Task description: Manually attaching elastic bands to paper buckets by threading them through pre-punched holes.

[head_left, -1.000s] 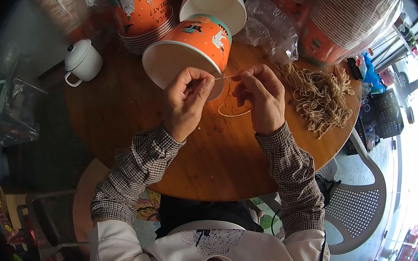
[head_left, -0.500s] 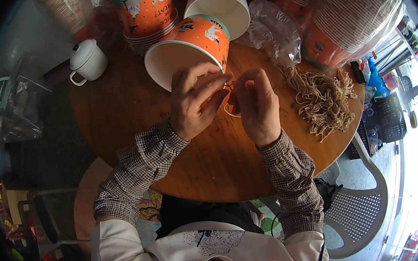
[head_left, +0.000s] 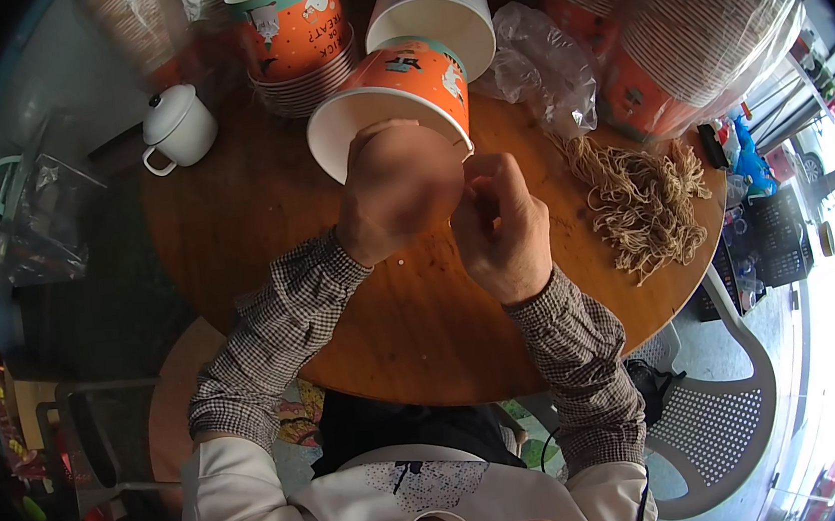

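An orange paper bucket (head_left: 410, 75) with a teal band and white figures lies on its side, its white open mouth toward me. My left hand (head_left: 400, 187) is in front of that mouth, its fingers smeared by motion. Beside the bucket's right rim my right hand (head_left: 503, 227) is closed, thumb and fingers pinched together. A short bit of thin tan cord (head_left: 469, 151) shows at the rim by these fingertips; most of it is hidden. To the right lies a tangled heap of tan cords (head_left: 645, 200) on the wooden table (head_left: 405, 342).
Behind stand a stack of orange buckets (head_left: 290, 32) and a white bucket stack (head_left: 435, 23) lying tipped. Crumpled clear plastic (head_left: 545, 67) and wrapped bucket stacks (head_left: 706, 22) are at back right. A white lidded mug (head_left: 179, 128) stands at left; a grey chair (head_left: 715, 423) is at right.
My left hand has turned over and blurred in front of the bucket's mouth. The bucket has shifted slightly right. My right hand has moved slightly toward me; the cord loop between the hands no longer shows.
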The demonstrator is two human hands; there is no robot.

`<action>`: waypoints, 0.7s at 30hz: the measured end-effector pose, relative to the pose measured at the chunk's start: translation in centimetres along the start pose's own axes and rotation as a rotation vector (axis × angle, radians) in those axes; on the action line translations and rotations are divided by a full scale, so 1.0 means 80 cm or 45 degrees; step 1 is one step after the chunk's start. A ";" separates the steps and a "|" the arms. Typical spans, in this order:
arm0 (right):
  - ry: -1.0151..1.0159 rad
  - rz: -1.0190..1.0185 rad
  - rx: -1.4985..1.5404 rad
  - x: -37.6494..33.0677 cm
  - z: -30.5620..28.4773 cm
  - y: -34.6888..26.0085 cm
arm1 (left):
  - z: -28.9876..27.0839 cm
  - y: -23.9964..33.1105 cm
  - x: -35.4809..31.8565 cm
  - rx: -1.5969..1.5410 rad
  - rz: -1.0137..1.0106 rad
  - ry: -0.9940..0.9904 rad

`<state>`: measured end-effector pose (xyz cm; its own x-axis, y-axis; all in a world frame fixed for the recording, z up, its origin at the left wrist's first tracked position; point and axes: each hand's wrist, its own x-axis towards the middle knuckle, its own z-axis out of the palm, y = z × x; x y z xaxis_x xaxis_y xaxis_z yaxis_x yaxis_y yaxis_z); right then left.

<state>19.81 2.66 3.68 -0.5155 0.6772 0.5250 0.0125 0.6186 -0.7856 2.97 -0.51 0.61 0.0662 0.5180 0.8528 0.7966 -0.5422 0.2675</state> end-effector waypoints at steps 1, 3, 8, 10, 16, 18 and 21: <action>0.002 -0.001 -0.002 -0.001 0.001 -0.001 | 0.002 0.000 0.000 -0.002 0.002 0.001; -0.024 -0.158 -0.005 -0.005 0.005 -0.002 | 0.004 0.002 -0.002 0.007 0.050 0.049; -0.039 -0.354 -0.117 -0.007 0.004 -0.005 | 0.004 0.011 -0.006 -0.144 0.004 -0.033; -0.048 -0.351 -0.122 -0.008 0.005 -0.005 | 0.009 0.012 -0.009 -0.219 -0.050 -0.040; -0.106 -0.291 -0.156 -0.003 -0.003 -0.007 | 0.030 0.019 -0.019 -0.711 -0.378 -0.185; -0.136 -0.238 -0.127 -0.003 -0.011 -0.006 | 0.026 0.015 -0.013 -0.757 -0.324 -0.275; -0.110 -0.119 0.134 0.002 -0.011 -0.009 | 0.004 0.005 -0.014 -0.872 -0.361 -0.340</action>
<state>20.50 2.68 4.62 -0.5819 0.5790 0.5711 -0.1263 0.6294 -0.7668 3.43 -1.07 -0.39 0.1271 0.7917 0.5975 0.2627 -0.6078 0.7494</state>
